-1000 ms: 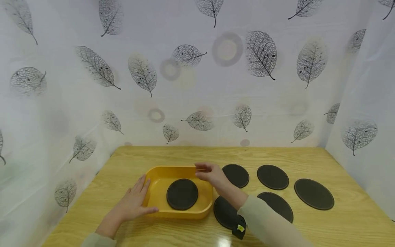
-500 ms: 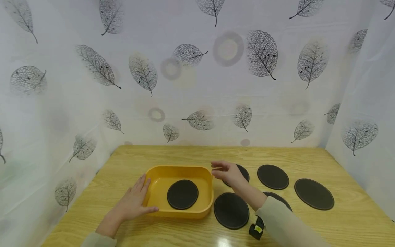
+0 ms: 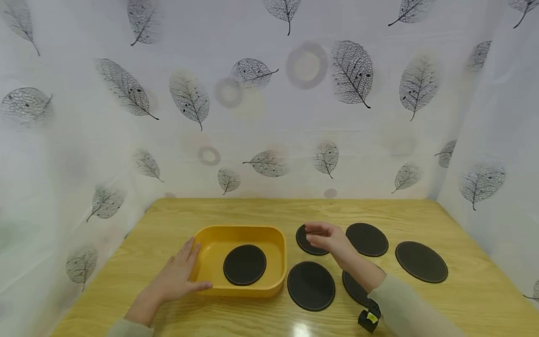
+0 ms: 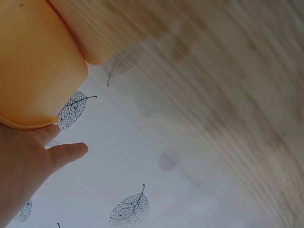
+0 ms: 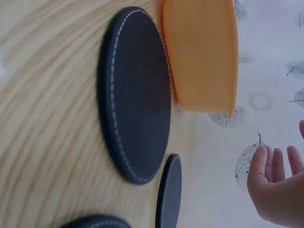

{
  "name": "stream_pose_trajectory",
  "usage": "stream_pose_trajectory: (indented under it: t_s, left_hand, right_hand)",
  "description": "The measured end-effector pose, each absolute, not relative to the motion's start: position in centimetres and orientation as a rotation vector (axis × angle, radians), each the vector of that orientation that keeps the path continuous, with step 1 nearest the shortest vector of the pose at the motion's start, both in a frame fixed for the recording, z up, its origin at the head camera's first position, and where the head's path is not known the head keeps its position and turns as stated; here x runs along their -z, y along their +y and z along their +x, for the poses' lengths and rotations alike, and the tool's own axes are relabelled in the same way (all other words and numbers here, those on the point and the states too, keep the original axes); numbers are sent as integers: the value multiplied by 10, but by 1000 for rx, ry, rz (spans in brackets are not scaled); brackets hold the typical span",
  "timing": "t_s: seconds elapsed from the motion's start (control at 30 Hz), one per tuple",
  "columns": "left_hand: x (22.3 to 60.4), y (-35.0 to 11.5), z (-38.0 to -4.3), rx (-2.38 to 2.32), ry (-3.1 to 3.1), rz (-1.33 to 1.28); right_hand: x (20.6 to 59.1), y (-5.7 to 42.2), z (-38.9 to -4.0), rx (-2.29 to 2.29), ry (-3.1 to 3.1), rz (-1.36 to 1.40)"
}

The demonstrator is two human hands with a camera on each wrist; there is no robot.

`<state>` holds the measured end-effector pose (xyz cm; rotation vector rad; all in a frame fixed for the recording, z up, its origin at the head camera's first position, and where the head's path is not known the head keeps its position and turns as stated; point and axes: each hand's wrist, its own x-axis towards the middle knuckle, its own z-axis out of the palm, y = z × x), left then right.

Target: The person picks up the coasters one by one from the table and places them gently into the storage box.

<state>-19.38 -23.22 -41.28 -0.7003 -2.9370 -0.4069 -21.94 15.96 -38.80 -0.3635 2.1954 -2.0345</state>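
Observation:
A yellow rectangular tub (image 3: 269, 281) stands on the table, and one round black coaster (image 3: 244, 264) lies inside it. My left hand (image 3: 174, 276) rests against the tub's left side with its fingers spread and the thumb at the front rim. Above the far coaster (image 3: 304, 239) right of the tub is my right hand (image 3: 334, 242), fingers loosely bent and holding nothing. Partly under the right forearm lies another coaster (image 3: 354, 286). The right wrist view shows a near coaster (image 5: 137, 95) with pale edge stitching, beside the tub (image 5: 202, 52).
More black coasters lie flat at the right: one near the tub's front right corner (image 3: 311, 286), a back coaster (image 3: 367, 239) and a far right coaster (image 3: 422, 261). A leaf-patterned white curtain (image 3: 261, 126) encloses the wooden table (image 3: 236, 210). A black wrist device (image 3: 368, 320) hangs below the right sleeve.
My right hand has moved right, from over the tub's right rim to above the far coaster. My left hand stays at the tub, and the coaster inside has not moved.

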Motion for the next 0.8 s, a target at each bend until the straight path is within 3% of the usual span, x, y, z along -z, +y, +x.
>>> stream_pose_trajectory:
  t_s: [0.8]
  left_hand:
    - [409,-232,-192,398,-2946,-705]
  right_hand:
    - [400,260,-194,1750,2407,-351]
